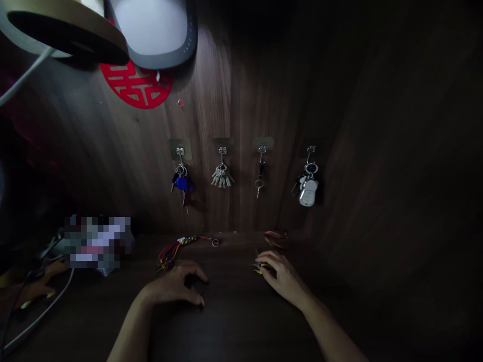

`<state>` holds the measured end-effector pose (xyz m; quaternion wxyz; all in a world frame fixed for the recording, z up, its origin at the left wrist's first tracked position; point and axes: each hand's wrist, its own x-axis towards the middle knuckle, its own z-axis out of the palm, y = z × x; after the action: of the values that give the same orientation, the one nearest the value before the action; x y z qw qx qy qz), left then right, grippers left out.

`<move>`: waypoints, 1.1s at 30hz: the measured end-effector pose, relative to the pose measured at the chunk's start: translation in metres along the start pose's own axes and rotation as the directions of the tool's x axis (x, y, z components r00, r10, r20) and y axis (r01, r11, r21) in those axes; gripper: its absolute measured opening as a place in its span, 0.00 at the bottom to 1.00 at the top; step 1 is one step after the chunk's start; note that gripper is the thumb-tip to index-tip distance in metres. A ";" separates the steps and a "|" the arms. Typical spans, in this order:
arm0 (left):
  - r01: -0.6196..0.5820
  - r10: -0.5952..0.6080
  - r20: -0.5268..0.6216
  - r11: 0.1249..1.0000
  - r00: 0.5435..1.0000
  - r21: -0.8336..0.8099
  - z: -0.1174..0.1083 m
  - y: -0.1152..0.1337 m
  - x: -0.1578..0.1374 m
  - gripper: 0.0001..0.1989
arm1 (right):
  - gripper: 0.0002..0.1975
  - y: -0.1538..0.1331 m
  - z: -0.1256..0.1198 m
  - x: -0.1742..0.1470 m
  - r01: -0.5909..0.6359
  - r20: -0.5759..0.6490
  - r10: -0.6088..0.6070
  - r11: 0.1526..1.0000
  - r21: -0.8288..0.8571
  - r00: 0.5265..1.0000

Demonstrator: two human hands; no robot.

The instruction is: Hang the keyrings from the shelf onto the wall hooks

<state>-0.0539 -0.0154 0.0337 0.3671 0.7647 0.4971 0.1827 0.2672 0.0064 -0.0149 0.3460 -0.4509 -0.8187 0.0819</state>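
My left hand (177, 284) rests low over the dark wooden surface, its thumb and fingers apart in a curve. Nothing shows between them. Just behind it lies a braided multicoloured cord tassel (184, 241) with a metal ring (215, 243) at its right end. My right hand (281, 274) has its fingertips closed around a small yellow and grey metallic thing (258, 268) on the surface. Its kind is hard to make out in the dim light. Reddish strips (277, 236) lie beyond that hand.
On the back panel hang a key bunch with a blue fob (181, 183), a silver key bunch (222, 178), a single key (258, 187) and keys with a white fob (308, 193). A blurred box (100, 246) and white cable (56, 306) are left; a lamp (68, 30) overhangs.
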 end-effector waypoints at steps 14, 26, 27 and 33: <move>-0.042 0.058 -0.141 0.992 0.988 0.116 0.015 0.004 0.012 0.03 | 0.08 -0.003 0.003 0.006 0.050 -0.099 -0.054 0.998 -0.048 0.994; -0.296 0.299 -0.269 0.954 0.916 0.052 0.060 0.025 0.037 0.10 | 0.10 -0.046 0.014 0.013 0.080 -0.021 -0.079 0.997 0.023 0.997; -0.313 0.310 -0.276 0.949 0.910 0.034 0.062 0.026 0.037 0.11 | 0.11 -0.048 0.015 0.013 0.073 -0.010 -0.073 0.996 0.044 0.997; -0.347 0.305 -0.299 0.933 0.904 -0.097 0.069 0.028 0.041 0.14 | 0.19 -0.049 0.020 0.013 0.114 -0.007 -0.114 0.985 0.126 0.993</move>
<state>0.0257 -0.0114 0.0054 0.3130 0.7744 0.3938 0.3837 0.2164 -0.0078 -0.0017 0.3778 -0.3804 -0.8365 0.1135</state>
